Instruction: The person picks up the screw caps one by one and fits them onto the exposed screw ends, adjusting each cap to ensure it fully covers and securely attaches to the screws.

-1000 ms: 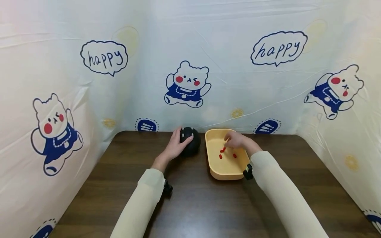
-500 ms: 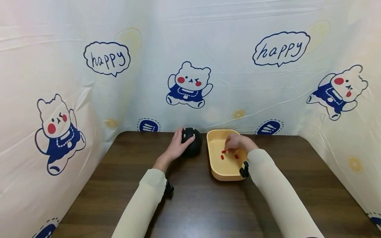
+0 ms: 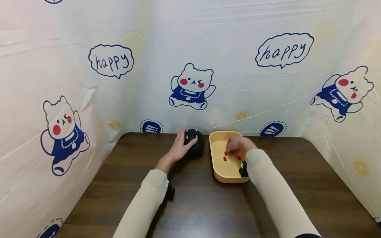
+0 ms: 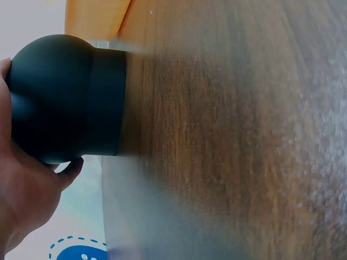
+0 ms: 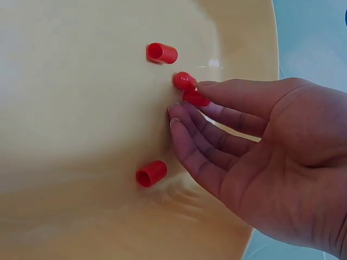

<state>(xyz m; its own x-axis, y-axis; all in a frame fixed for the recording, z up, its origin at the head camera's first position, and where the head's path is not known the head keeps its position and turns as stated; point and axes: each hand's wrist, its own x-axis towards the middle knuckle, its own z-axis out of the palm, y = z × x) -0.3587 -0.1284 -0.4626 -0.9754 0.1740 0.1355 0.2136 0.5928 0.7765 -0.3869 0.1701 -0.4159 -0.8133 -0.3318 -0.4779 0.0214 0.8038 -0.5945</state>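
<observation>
My left hand (image 3: 178, 147) grips the side of a black round-topped object (image 3: 197, 150), thumb and fingers spread round its dome. Small pale pegs stick out of its top, and its cylindrical base (image 4: 107, 103) stands on the table. My right hand (image 3: 240, 144) reaches into a yellow tray (image 3: 218, 165). Between its thumb and index finger it pinches a small red cap (image 5: 195, 98), partly covered by the thumb. A second red cap (image 5: 184, 81) lies right at the thumb tip. Two hollow red caps, an upper one (image 5: 162, 53) and a lower one (image 5: 152, 174), lie apart on the tray floor.
The dark wooden table (image 3: 208, 211) carries the tray just right of the black object. Behind and at both sides hangs a pale curtain (image 3: 232, 39) with bear prints, close to the table's back edge. Black wrist cameras sit at both cuffs.
My right hand has lowered a little toward the near side of the tray, and its fingertips have come in on the red caps. The left hand keeps its hold on the black object.
</observation>
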